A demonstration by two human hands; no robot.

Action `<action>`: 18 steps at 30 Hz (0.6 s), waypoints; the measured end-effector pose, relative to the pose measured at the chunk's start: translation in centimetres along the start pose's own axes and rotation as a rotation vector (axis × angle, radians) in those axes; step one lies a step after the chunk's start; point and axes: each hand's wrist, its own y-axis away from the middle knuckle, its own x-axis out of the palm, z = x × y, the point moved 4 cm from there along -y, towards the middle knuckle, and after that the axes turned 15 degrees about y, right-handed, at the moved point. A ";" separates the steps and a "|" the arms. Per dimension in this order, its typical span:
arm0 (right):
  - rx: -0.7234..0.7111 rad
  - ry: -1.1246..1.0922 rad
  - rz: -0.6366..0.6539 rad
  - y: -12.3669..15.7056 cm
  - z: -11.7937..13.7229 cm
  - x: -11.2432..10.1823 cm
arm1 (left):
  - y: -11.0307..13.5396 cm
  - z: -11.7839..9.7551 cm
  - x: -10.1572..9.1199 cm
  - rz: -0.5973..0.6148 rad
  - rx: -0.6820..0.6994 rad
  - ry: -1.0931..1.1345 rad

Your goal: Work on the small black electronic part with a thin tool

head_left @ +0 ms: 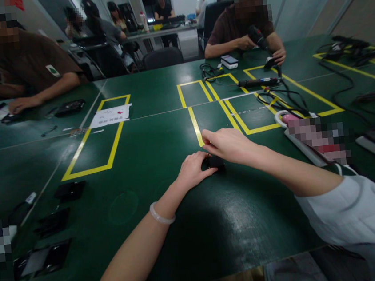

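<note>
A small black block-like part (215, 161) rests on the green table, and its exact kind I cannot make out. My left hand (195, 168) grips it from the left, thumb along the near side and fingers behind. Just above the part is my right hand (230, 144), its fingers pinched together. Whatever lies in that pinch is too small or too hidden to name; a thin dark line shows below the fingertips. A pale bracelet (162, 213) circles my left wrist.
Black parts (70, 191) lie in a column at the left. Yellow tape outlines (110, 157) mark the green table (190, 234). At right are a phone-like pink item (311, 138), cables and a pen-shaped tool (258, 82). Across sits a co-worker holding an electric screwdriver (257, 37); another sits far left.
</note>
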 end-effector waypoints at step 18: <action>-0.031 -0.084 -0.045 0.1 0.0 0.0 | 0.0 0.0 0.1 -0.001 0.001 -0.001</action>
